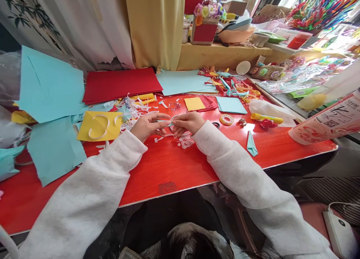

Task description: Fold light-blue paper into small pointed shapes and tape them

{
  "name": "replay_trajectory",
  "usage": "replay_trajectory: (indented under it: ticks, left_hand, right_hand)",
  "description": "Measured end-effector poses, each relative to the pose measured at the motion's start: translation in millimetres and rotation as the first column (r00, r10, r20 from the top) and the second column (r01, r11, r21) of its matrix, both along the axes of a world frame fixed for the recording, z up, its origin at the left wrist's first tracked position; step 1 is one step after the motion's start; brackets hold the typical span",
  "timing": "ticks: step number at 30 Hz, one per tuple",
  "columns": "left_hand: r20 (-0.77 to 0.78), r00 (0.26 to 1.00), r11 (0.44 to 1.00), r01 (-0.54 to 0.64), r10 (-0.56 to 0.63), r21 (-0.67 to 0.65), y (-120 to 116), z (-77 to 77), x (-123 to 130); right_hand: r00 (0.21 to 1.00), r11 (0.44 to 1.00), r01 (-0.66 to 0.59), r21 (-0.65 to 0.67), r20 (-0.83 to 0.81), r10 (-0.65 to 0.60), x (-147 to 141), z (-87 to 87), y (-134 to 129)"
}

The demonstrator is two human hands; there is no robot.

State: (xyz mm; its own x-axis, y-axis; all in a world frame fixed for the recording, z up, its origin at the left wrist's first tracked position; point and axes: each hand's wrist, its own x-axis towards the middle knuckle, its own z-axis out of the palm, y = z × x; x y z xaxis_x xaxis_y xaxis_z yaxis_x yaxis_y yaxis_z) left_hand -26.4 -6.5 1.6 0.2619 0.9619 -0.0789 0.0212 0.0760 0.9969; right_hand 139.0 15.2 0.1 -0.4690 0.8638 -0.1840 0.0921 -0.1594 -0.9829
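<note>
In the head view, my left hand (pixel 149 126) and my right hand (pixel 189 122) meet above the red table. Between their fingertips is a small folded piece of light-blue paper (pixel 168 123), mostly hidden by the fingers. The thumb and fingers of each hand are closed on it. Below my right hand lies a crumpled clump of white and pink scraps (pixel 186 141). Left of my left hand is a yellow paper square (pixel 99 126) with curled white strips on it. A folded blue paper cone (pixel 252 143) lies to the right.
Red sheets (pixel 120 84) and light-blue sheets (pixel 182 82) lie along the back. Small blue squares (pixel 231 105), a tape roll (pixel 226 119) and a yellow glue stick (pixel 266 118) are at right, near a large plastic cup (pixel 326 120). Scissors (pixel 232 88) rest among scraps.
</note>
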Motion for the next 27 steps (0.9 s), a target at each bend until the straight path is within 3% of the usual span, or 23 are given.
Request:
replay_trajectory:
  ticks: [4,8,13,17,22,25,27]
  left_hand:
    - [-0.094,0.991,0.991,-0.086,0.095,0.100,3.0,-5.8,-1.4]
    - [-0.119,0.990,0.990,-0.063,0.078,0.124,5.7,-8.2,-6.4]
    - [-0.202,0.978,0.991,-0.015,0.043,0.137,4.2,-2.4,-5.9]
    - [-0.171,0.982,0.987,-0.054,0.079,0.149,6.2,-1.4,-6.0]
    - [-0.137,0.978,0.985,-0.145,0.157,0.095,11.0,-3.7,-13.5]
    - [-0.147,0.978,0.985,-0.135,0.149,0.104,11.2,-2.3,-16.5]
    - [-0.159,0.981,0.988,-0.090,0.109,0.128,10.5,-0.4,-16.5]
  right_hand:
    - [1.000,0.999,-0.022,-0.031,-0.017,0.022,-2.6,-1.9,-1.1]
    - [0.992,0.981,-0.122,-0.149,-0.059,0.115,1.6,-0.3,-0.6]
    - [0.968,0.951,-0.247,-0.183,-0.005,0.251,6.9,0.0,2.0]
    - [0.965,0.963,-0.248,-0.104,0.061,0.255,3.0,-3.4,0.1]
    - [0.975,0.977,-0.163,0.141,0.174,0.137,-7.9,-8.7,-8.2]
    - [0.966,0.970,-0.244,0.019,0.094,0.242,-7.7,-8.8,-7.8]
    - [0.927,0.920,-0.373,-0.123,-0.003,0.376,-4.4,-7.9,-5.4]
